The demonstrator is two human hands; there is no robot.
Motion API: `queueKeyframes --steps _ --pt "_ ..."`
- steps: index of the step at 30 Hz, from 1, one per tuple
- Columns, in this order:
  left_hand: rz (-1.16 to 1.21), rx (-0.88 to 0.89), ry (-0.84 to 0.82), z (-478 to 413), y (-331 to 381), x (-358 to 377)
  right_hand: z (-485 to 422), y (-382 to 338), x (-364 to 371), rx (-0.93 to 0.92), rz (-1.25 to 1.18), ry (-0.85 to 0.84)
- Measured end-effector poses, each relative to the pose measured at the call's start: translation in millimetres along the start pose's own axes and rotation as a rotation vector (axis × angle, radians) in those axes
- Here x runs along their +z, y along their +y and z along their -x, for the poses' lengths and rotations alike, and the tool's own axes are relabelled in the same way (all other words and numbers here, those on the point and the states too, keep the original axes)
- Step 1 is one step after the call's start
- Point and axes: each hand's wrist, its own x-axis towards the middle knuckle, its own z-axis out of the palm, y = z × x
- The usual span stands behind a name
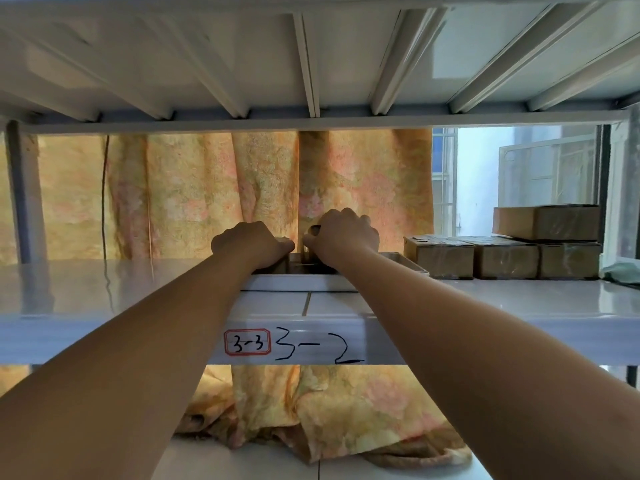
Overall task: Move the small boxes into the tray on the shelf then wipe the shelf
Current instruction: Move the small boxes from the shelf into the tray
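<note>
A white tray (pixel 410 265) sits at the middle of the white shelf (pixel 104 289), seen almost edge-on. Both my arms reach over its front rim. My left hand (pixel 251 244) is curled down onto a small brown box (pixel 286 242) at the tray's left part. Just beside it, my right hand (pixel 343 233) is closed around another small box (pixel 307 252); only a sliver of that box shows under the thumb. The tray's inside is mostly hidden by my hands. Three more small cardboard boxes (pixel 440 257) stand in a row right of the tray, with a fourth box (pixel 547 221) lying on top.
A greenish cloth (pixel 623 271) lies at the shelf's far right edge. A yellow floral curtain (pixel 194 195) hangs behind the shelf. The upper shelf's ribbed underside (pixel 311 64) is low overhead. The shelf's front lip carries the labels "3-3" and "3-2" (pixel 294 346).
</note>
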Motion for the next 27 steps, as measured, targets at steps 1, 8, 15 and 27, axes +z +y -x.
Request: queueKeyframes --steps 1,8,15,27 --pt "-0.004 -0.001 0.004 -0.6 -1.4 1.5 1.2 -0.8 2.0 -0.004 0.001 -0.006" --pt "0.101 0.039 0.031 1.2 -13.4 10.3 -2.0 -4.0 7.0 0.043 -0.061 -0.134" --pt "0.280 0.064 0.041 4.3 -16.4 11.4 -10.6 -5.5 16.6 0.020 -0.151 -0.235" --pt "0.444 0.122 0.022 6.1 -26.0 8.3 -17.6 0.0 17.5 0.002 -0.213 -0.204"
